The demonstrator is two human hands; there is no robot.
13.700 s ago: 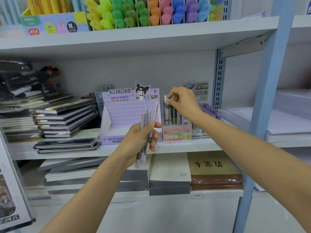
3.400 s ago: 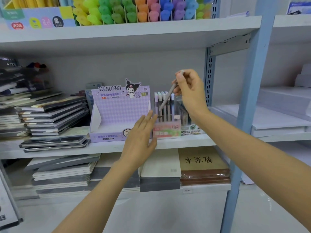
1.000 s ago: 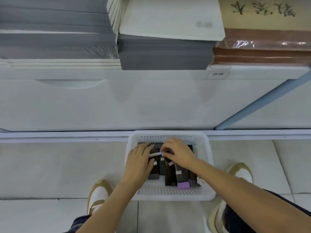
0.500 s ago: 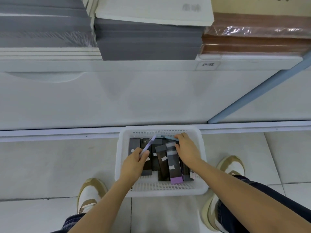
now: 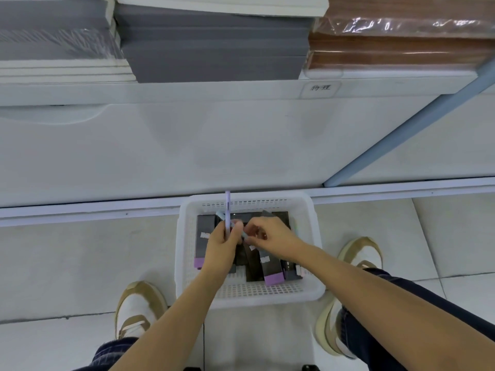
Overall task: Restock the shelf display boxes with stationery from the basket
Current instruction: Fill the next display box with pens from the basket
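A white plastic basket (image 5: 187, 263) stands on the floor between my feet, below the shelf. Inside lie several dark flat boxes with purple ends (image 5: 272, 274). My left hand (image 5: 222, 247) grips a lilac pen (image 5: 227, 210) that points up toward the shelf. A pale blue pen (image 5: 221, 216) lies slanted behind it, running from the left hand's fingers to my right hand (image 5: 270, 238), which pinches its lower end. Both hands meet over the middle of the basket. The display boxes are out of view.
Above the basket runs a white cabinet front (image 5: 214, 145) under a shelf edge. Grey paper stacks (image 5: 214, 41) and a brown wrapped stack (image 5: 396, 41) lie on that shelf. A blue upright post (image 5: 407, 135) slants at right. My shoes (image 5: 136, 306) flank the basket on tiled floor.
My left hand turned the lilac pen upright. My right hand carried the pale blue pen from the basket's far edge over to the left hand.
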